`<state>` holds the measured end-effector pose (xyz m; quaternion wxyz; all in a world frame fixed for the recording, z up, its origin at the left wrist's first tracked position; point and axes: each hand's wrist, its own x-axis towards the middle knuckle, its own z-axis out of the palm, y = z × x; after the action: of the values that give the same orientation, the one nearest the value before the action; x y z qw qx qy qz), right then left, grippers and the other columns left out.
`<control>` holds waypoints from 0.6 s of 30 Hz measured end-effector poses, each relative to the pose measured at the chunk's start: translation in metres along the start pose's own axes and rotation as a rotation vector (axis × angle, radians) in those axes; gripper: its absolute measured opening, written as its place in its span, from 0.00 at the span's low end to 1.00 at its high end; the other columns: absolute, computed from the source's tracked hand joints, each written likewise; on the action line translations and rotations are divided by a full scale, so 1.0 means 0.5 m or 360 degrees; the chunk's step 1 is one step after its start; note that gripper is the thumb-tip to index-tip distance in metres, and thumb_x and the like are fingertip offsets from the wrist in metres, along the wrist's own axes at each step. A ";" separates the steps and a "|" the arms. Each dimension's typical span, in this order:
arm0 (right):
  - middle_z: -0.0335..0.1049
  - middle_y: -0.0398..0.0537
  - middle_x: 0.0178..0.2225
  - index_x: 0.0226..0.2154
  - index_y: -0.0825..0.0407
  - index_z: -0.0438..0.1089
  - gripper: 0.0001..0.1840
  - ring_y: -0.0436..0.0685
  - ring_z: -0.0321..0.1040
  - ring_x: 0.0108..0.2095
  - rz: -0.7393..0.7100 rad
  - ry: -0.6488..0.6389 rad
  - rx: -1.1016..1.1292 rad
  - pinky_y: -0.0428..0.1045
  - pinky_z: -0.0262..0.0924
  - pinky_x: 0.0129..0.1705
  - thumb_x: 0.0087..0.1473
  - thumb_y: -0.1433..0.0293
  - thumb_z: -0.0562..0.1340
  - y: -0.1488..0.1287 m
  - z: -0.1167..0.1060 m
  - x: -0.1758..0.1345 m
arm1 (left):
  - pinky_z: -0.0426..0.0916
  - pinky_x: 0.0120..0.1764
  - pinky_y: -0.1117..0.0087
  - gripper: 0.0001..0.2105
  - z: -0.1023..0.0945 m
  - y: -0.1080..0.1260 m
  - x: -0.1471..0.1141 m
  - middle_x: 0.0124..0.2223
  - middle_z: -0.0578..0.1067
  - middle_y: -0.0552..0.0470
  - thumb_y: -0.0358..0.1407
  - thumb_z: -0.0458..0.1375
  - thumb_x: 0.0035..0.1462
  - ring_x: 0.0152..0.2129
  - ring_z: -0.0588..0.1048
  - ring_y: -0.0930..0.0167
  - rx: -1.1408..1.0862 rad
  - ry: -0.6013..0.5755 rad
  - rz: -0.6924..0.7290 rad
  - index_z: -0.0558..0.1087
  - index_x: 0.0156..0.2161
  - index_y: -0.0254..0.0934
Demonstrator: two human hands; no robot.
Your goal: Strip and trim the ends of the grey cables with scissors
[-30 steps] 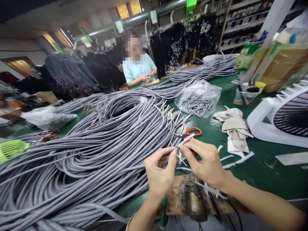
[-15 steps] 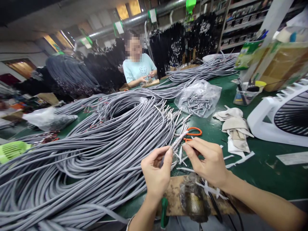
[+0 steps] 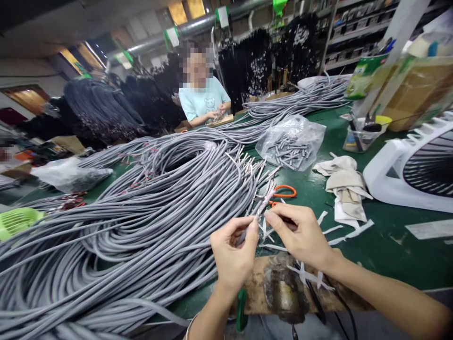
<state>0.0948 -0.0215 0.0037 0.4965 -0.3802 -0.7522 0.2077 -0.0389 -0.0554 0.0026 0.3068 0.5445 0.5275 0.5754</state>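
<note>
My left hand (image 3: 234, 252) is closed, thumb and fingers pinching a grey cable (image 3: 241, 237) near its end. Beyond the fingertips, the cable's whitish stripped end (image 3: 264, 202) points up and away. Just to the right, my right hand (image 3: 300, 233) is closed in a pinch beside the stripped part; whatever lies between its fingertips is too small to make out. Behind the cable end lie orange-handled scissors (image 3: 286, 191), partly covered. Whitish scraps (image 3: 271, 234) are scattered under and around the hands.
A large coil of grey cables (image 3: 155, 226) covers the left side. A clear bag of short grey pieces (image 3: 292, 144), a crumpled cloth (image 3: 348, 186) and a white fan (image 3: 385, 174) stand to the right. Nearest me is a clamped board with a metal device (image 3: 288, 293). A co-worker (image 3: 203, 101) sits opposite.
My right hand has shifted slightly left, closer to the cable end. My left hand has moved a little to the right and still pinches the cable.
</note>
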 end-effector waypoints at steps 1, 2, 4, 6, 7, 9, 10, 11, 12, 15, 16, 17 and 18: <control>0.59 0.39 0.16 0.21 0.55 0.65 0.14 0.45 0.52 0.17 0.0007 -0.0011 0.0021 0.42 0.49 0.20 0.56 0.71 0.54 0.000 0.000 0.000 | 0.68 0.25 0.78 0.06 0.001 0.001 -0.001 0.25 0.75 0.50 0.33 0.58 0.50 0.21 0.73 0.74 0.0011 -0.0020 -0.0012 0.75 0.30 0.31; 0.60 0.40 0.17 0.21 0.55 0.65 0.14 0.45 0.53 0.18 -0.0030 0.0001 0.0023 0.43 0.50 0.21 0.56 0.71 0.54 -0.002 0.001 -0.002 | 0.67 0.24 0.78 0.06 0.002 0.002 -0.001 0.24 0.75 0.51 0.33 0.58 0.50 0.20 0.72 0.74 0.0018 -0.0046 -0.0029 0.75 0.29 0.31; 0.63 0.42 0.19 0.22 0.55 0.66 0.12 0.46 0.57 0.19 -0.0216 0.0059 -0.0041 0.44 0.52 0.23 0.55 0.73 0.54 -0.009 0.006 -0.009 | 0.66 0.23 0.78 0.06 0.004 0.002 0.003 0.23 0.75 0.51 0.34 0.58 0.49 0.19 0.72 0.75 0.0015 -0.0083 -0.0070 0.74 0.29 0.31; 0.62 0.42 0.17 0.22 0.54 0.66 0.12 0.47 0.57 0.19 -0.0542 0.0055 -0.0117 0.45 0.50 0.22 0.55 0.74 0.53 -0.021 0.013 -0.020 | 0.66 0.24 0.78 0.07 0.005 -0.002 0.013 0.23 0.75 0.51 0.34 0.59 0.49 0.20 0.72 0.75 0.0008 -0.0034 -0.0123 0.74 0.28 0.31; 0.60 0.41 0.16 0.22 0.53 0.66 0.13 0.47 0.55 0.18 -0.0718 0.0022 -0.0140 0.45 0.48 0.21 0.55 0.73 0.53 -0.027 0.017 -0.026 | 0.66 0.25 0.78 0.07 0.004 -0.005 0.019 0.24 0.75 0.51 0.35 0.59 0.48 0.21 0.72 0.74 0.0002 0.0019 -0.0151 0.74 0.28 0.31; 0.58 0.40 0.14 0.21 0.52 0.65 0.15 0.48 0.53 0.16 -0.0945 -0.0032 -0.0154 0.46 0.45 0.19 0.55 0.71 0.51 -0.033 0.020 -0.034 | 0.65 0.24 0.78 0.08 0.003 -0.011 0.029 0.24 0.74 0.51 0.36 0.60 0.48 0.20 0.71 0.75 -0.0031 0.0094 -0.0190 0.74 0.28 0.31; 0.58 0.41 0.14 0.21 0.52 0.66 0.14 0.48 0.54 0.16 -0.0934 -0.0004 -0.0160 0.46 0.46 0.20 0.55 0.71 0.52 -0.031 0.019 -0.035 | 0.65 0.23 0.78 0.08 0.001 -0.012 0.033 0.23 0.73 0.52 0.36 0.60 0.47 0.20 0.70 0.76 -0.0065 0.0101 -0.0200 0.74 0.28 0.31; 0.61 0.41 0.15 0.23 0.53 0.66 0.13 0.48 0.56 0.18 -0.0833 0.0060 -0.0191 0.46 0.49 0.21 0.55 0.72 0.52 -0.027 0.017 -0.034 | 0.64 0.22 0.78 0.09 0.000 -0.013 0.035 0.23 0.73 0.52 0.37 0.60 0.47 0.19 0.69 0.76 -0.0106 0.0090 -0.0206 0.73 0.28 0.31; 0.63 0.43 0.17 0.24 0.53 0.67 0.11 0.48 0.58 0.19 -0.0685 0.0142 -0.0242 0.45 0.51 0.23 0.54 0.73 0.53 -0.020 0.014 -0.030 | 0.63 0.22 0.79 0.09 -0.001 -0.013 0.035 0.22 0.72 0.53 0.37 0.60 0.48 0.18 0.68 0.77 -0.0148 0.0069 -0.0209 0.73 0.28 0.31; 0.66 0.44 0.21 0.26 0.54 0.68 0.08 0.48 0.61 0.22 -0.0346 0.0290 -0.0397 0.44 0.53 0.26 0.53 0.73 0.56 0.005 0.003 -0.015 | 0.60 0.19 0.80 0.10 -0.003 -0.009 0.030 0.21 0.69 0.54 0.39 0.59 0.49 0.16 0.65 0.79 -0.0219 -0.0007 -0.0235 0.73 0.28 0.31; 0.66 0.44 0.21 0.25 0.54 0.68 0.08 0.48 0.61 0.22 -0.0312 0.0290 -0.0426 0.44 0.53 0.26 0.54 0.73 0.56 0.011 0.001 -0.011 | 0.59 0.18 0.80 0.11 -0.004 -0.008 0.028 0.20 0.69 0.54 0.39 0.59 0.49 0.15 0.64 0.80 -0.0229 -0.0032 -0.0242 0.73 0.28 0.30; 0.66 0.44 0.21 0.25 0.54 0.68 0.09 0.48 0.60 0.21 -0.0299 0.0281 -0.0441 0.44 0.53 0.26 0.54 0.72 0.56 0.015 -0.001 -0.008 | 0.58 0.17 0.81 0.11 -0.006 -0.007 0.026 0.20 0.68 0.54 0.39 0.59 0.49 0.15 0.63 0.80 -0.0232 -0.0053 -0.0242 0.73 0.28 0.30; 0.66 0.44 0.21 0.25 0.54 0.69 0.09 0.48 0.61 0.21 -0.0294 0.0266 -0.0446 0.44 0.53 0.26 0.54 0.72 0.56 0.017 -0.001 -0.006 | 0.57 0.17 0.81 0.11 -0.007 -0.007 0.025 0.20 0.68 0.54 0.39 0.58 0.49 0.14 0.62 0.80 -0.0229 -0.0069 -0.0240 0.74 0.29 0.30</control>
<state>0.0990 -0.0188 -0.0037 0.5163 -0.3909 -0.7617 0.0221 -0.0457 -0.0440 0.0037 0.3990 0.4922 0.5175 0.5751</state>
